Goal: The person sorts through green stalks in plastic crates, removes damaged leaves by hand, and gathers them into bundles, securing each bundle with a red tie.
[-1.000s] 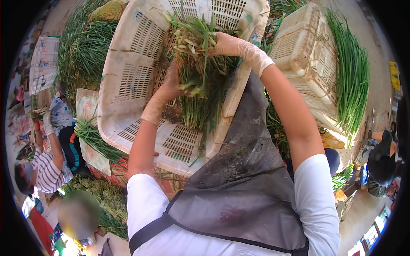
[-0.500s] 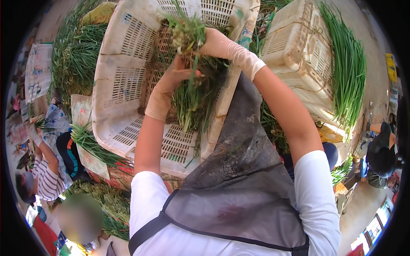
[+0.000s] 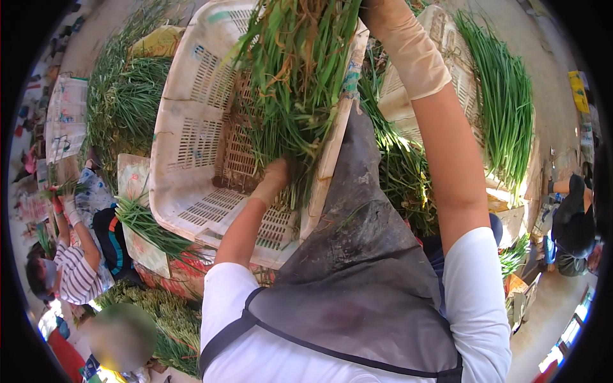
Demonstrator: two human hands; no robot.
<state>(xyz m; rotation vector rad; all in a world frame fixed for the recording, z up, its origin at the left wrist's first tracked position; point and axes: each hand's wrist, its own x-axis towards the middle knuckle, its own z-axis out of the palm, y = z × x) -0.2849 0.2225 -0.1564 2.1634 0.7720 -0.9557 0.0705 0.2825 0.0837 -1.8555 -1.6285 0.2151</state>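
Note:
A large bunch of long, flat chive-like greens, with some brown, withered leaves, is raised at the top of the view. My right hand, in a pale thin glove, grips this bunch at its upper right; the fingertips are partly hidden. Lower down, my gloved left hand reaches into a slatted white plastic crate tilted toward me. Its fingers disappear among the hanging leaves, so their grip is hidden. Brown dirt marks the crate's inner wall.
Another white crate stands to the right, with long green chives on it. More greens are heaped at left. A dark apron covers my lap. A co-worker in a striped shirt sits at far left, handling greens.
My right hand has moved up and to the right, lifting the greens, which now spread wide across the crate's top. My left hand has dropped lower into the crate, away from my right.

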